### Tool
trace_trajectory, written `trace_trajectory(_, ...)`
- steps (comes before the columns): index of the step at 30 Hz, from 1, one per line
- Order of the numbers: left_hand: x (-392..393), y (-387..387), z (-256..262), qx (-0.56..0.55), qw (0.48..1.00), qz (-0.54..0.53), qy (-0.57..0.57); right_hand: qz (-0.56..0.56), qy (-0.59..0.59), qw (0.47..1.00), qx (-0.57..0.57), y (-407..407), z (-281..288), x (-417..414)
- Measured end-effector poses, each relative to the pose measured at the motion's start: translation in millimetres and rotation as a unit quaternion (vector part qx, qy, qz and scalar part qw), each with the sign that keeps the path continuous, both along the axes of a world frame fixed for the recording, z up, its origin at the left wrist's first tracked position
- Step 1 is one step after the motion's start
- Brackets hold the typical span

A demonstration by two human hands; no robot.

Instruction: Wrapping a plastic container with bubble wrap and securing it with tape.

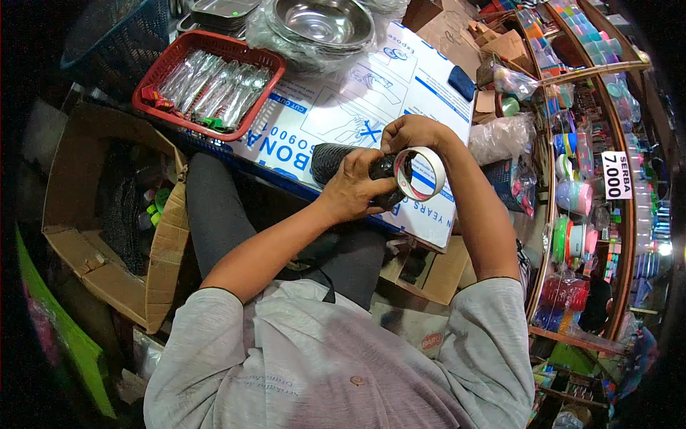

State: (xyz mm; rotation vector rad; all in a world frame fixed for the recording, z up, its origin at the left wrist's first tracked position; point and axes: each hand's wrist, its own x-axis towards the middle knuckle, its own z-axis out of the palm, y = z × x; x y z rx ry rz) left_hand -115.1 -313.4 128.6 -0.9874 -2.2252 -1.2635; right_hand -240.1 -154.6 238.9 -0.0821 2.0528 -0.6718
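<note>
My left hand (355,185) is wrapped around a bundle in black plastic wrapping (333,160), its thumb near the right end. The bundle lies slanted over the front part of a white panel (343,80) printed in blue. At the bundle's right end a roll of tape (438,172) stands on edge, its ring facing me. My right hand (415,133) is bent over just above the roll, fingertips drawn together at the bundle's upper side. Whether anything is pinched in those fingertips is too small to make out.
A red plastic basket (140,102) of wrapped spoons stands at the panel's left, near stacked metal bowls (324,24) in plastic. A dark blue phone-like object (461,83) lies at the panel's right edge. An open cardboard box (169,252) is at my left; shelves of plastic goods (576,193) line the right.
</note>
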Motion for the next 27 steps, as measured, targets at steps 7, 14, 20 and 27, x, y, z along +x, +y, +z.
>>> trace_trajectory(7, 3, 0, 4, -0.007, 1.000, 0.006, 0.010, -0.112, -0.020, 0.993, -0.044, 6, 4, 11)
trace_trajectory(14, -14, -12, 8, -0.013, 0.999, 0.023, -0.044, -0.257, 0.134, 0.944, -0.157, 10, 42, 50)
trace_trajectory(20, -24, -6, 12, -0.028, 0.999, 0.019, -0.024, -0.169, 0.396, 0.879, -0.207, 3, 34, 87)
trace_trajectory(27, -25, -7, 8, -0.025, 0.998, 0.054, 0.004, -0.108, 0.514, 0.851, -0.001, 3, 36, 126)
